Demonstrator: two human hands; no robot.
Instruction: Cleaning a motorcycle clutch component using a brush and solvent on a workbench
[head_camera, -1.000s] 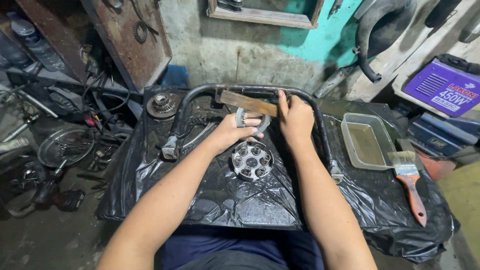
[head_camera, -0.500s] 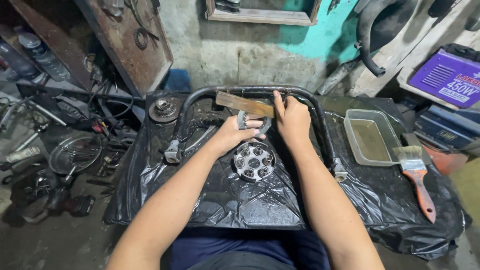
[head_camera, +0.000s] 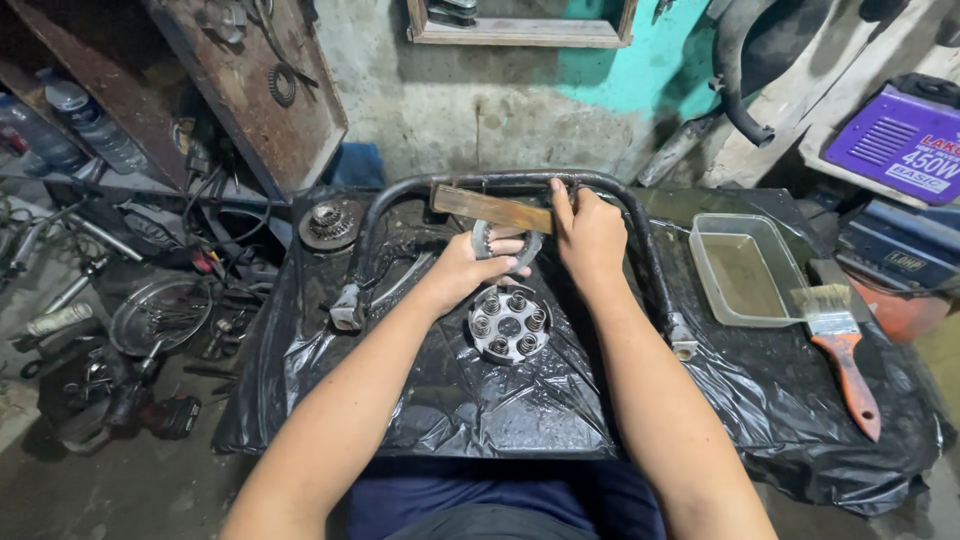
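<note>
– Head view first, biggest things down. We see a black plastic sheet (head_camera: 450, 400) spread over the bench, and on it a bent tube frame (head_camera: 400, 195) that loops round the work area.

– Agreed. Off to the right we have a clear tray (head_camera: 740, 220) with murky liquid in it, and a paintbrush (head_camera: 845, 350) lying just beside it. Neither hand is near them.

– Then the flat bar (head_camera: 490, 208), lying across the far side of the frame. Our right hand (head_camera: 590, 235) is closed on its right end, thumb up against the tube.

– And our left hand (head_camera: 470, 270) is curled narrow round a grey metal ring (head_camera: 478, 238), holding it just under the bar. We cannot tell if ring and bar touch.

– Below the left hand sits a round plate with springs (head_camera: 508, 323), flat on the sheet, touched by nobody. A toothed wheel (head_camera: 328, 222) lies outside the frame at the left.

– So the step in hand, as we judge it, is bringing the ring up to the bar.

– Yes. A next move calls for the right hand to keep the bar from sliding on the frame, and for a firm left grip, since the ring looks oily.
</note>
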